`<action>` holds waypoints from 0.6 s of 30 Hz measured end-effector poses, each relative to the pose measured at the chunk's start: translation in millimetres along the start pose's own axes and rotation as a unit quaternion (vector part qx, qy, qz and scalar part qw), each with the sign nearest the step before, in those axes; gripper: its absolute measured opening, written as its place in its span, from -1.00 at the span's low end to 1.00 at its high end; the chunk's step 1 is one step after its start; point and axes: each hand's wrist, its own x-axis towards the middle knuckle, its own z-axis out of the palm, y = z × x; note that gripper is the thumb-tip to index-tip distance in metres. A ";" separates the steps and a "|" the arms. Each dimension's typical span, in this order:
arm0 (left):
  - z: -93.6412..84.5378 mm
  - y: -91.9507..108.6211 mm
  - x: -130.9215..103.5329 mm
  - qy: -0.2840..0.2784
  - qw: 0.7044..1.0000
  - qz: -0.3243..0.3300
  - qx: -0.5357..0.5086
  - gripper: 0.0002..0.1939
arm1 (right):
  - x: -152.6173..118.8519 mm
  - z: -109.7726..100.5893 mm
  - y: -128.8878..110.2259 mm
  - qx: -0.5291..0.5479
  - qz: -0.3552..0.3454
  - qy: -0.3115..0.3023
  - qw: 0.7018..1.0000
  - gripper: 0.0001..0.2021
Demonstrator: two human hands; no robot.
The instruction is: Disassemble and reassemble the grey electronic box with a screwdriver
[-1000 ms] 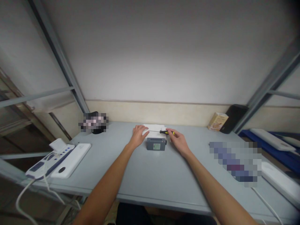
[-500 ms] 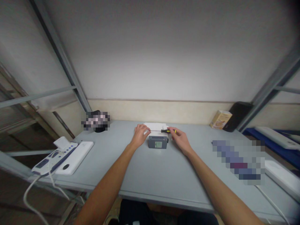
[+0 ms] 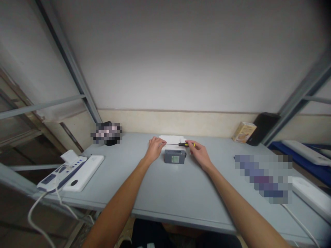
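My right hand (image 3: 198, 152) is closed around the yellow-and-black handle of a screwdriver (image 3: 183, 144). The thin shaft lies level and points left, its tip reaching the fingertips of my left hand (image 3: 156, 148). Thumb and fingers of that hand are pinched together at the tip; what sits between them is too small to make out. Just in front of both hands, a small dark grey metal box (image 3: 175, 157) stands on the desk, with a row of vent slots along its top and a pale green label on the side facing me. Behind the screwdriver lies a white sheet (image 3: 169, 138).
The grey desk (image 3: 160, 193) meets the wall at the back. At left lie a power strip (image 3: 60, 174) and a white flat device (image 3: 84, 174). A yellow box (image 3: 243, 132) leans near a black case (image 3: 263, 129) at back right. Blurred-out items occupy both sides.
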 end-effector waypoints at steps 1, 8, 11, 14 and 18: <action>0.1 -0.2 0.1 -0.001 1.000 -0.001 -0.002 -0.82 | -0.1 -0.1 -0.1 0.001 0.001 0.000 1.000 -0.46; 2.4 -1.9 0.4 0.005 1.000 -0.004 -0.028 -0.84 | -0.3 -0.1 -1.6 0.014 0.008 -0.001 1.000 -0.45; 4.4 -2.7 1.7 0.011 0.998 -0.014 -0.054 -0.86 | 0.0 0.1 -1.6 0.018 0.010 -0.001 1.000 -0.45; 6.4 -4.3 3.2 0.027 0.994 -0.024 -0.100 -0.87 | 0.8 -0.1 -0.5 0.021 0.011 0.000 1.000 -0.45; 8.8 -5.9 4.2 0.044 0.990 -0.035 -0.126 -0.86 | 1.3 -0.8 0.5 0.024 0.013 -0.002 1.000 -0.46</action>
